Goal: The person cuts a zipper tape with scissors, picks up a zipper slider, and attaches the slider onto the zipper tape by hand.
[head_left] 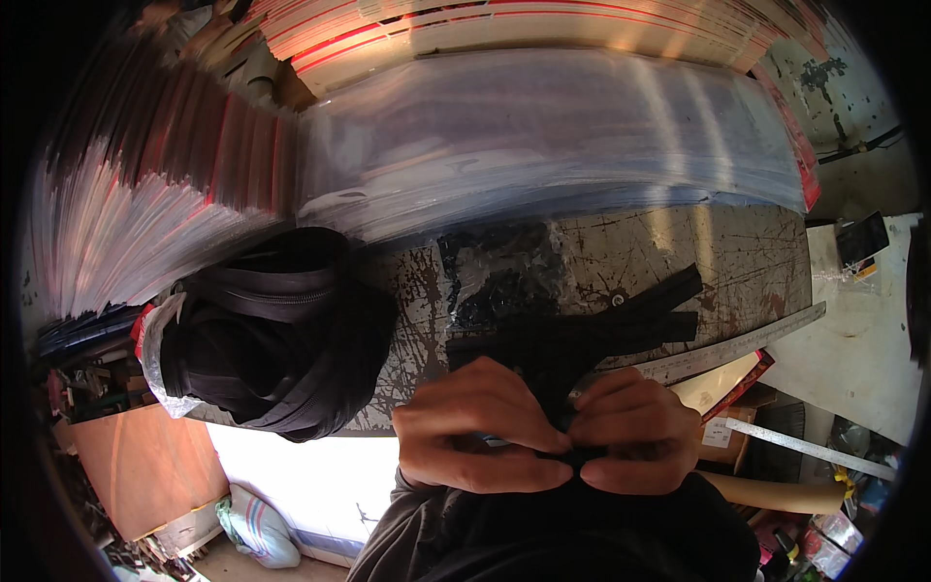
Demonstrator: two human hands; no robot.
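Close to my body, at the table's front edge, my left hand [475,427] and my right hand [637,434] pinch a black zipper between their fingertips, thumbs almost meeting. A small shiny bit shows beside the right index finger; the pinched part is mostly hidden by fingers and blends into dark clothing. Beyond my hands, black zipper strips [645,328] lie across the scratched table [611,242], two ends spreading to the right. To the left sits a large bundle of black zipper tape [281,359], with a row of teeth visible along its upper fold.
A metal ruler [737,344] runs along the table's right front edge. Clear plastic sheets [543,136] are stacked at the back. Many plastic-sleeved sheets [165,184] stand packed at the left. A brown board [145,466] and a striped sack [260,529] are below left.
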